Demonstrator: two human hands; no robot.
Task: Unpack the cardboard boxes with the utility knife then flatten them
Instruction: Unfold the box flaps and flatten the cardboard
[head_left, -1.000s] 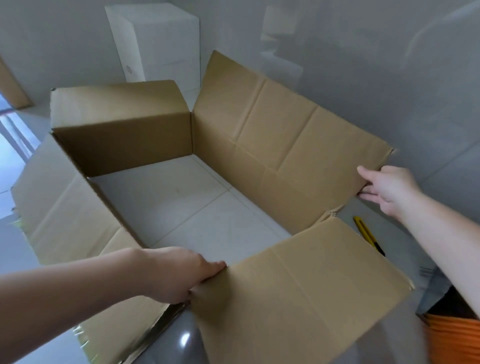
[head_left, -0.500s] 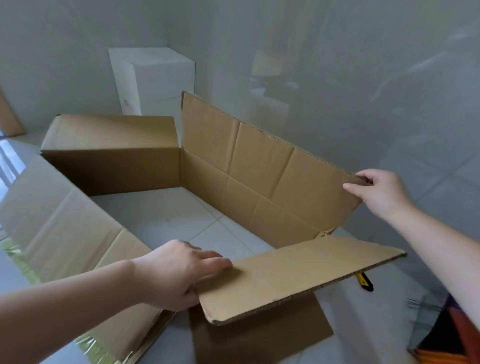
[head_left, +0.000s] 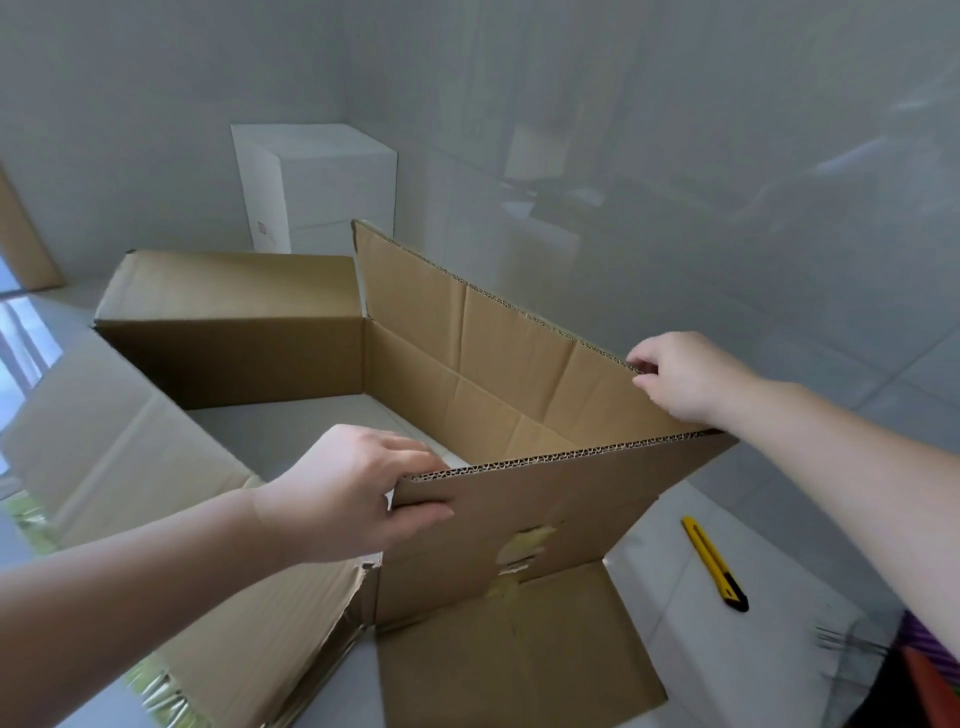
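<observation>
Corrugated brown cardboard box (head_left: 467, 364), bottomless and open on the tiled floor, torn tape patches on its near wall; my landmark. White box (head_left: 317, 182) behind it. My left hand (head_left: 353, 493) pinches its near wall's edge; my right hand (head_left: 680, 374) grips the far-right wall's edge, probably to collapse it. Yellow utility knife (head_left: 714, 561) idle right of it.
</observation>
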